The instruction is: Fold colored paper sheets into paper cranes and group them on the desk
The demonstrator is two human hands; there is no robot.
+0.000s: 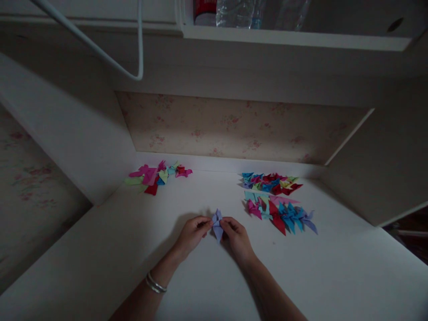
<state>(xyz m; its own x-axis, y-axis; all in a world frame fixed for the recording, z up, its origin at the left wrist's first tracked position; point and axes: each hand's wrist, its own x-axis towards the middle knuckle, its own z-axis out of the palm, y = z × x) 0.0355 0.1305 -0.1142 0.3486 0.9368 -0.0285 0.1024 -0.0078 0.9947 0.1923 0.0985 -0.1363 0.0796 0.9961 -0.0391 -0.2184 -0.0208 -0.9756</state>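
Note:
A lavender folded paper piece [217,230], pointed at its top and bottom, is held upright over the middle of the white table [207,285]. My left hand [193,232] pinches its left edge between thumb and fingers. On the other side, my right hand [236,236] grips the right edge in the same way. Both sets of fingertips meet the paper near its middle, covering its side corners. Part of the back is hidden by the fingers. A silver bangle [155,283] circles my left wrist.
Colourful folded paper pieces [152,176] lie heaped at the back left. Two rows of similar pieces, an upper row [270,183] and a lower row [281,214], lie at the right. Overhead are a shelf [294,39] with plastic bottles [236,13] and a white bent rod [140,44].

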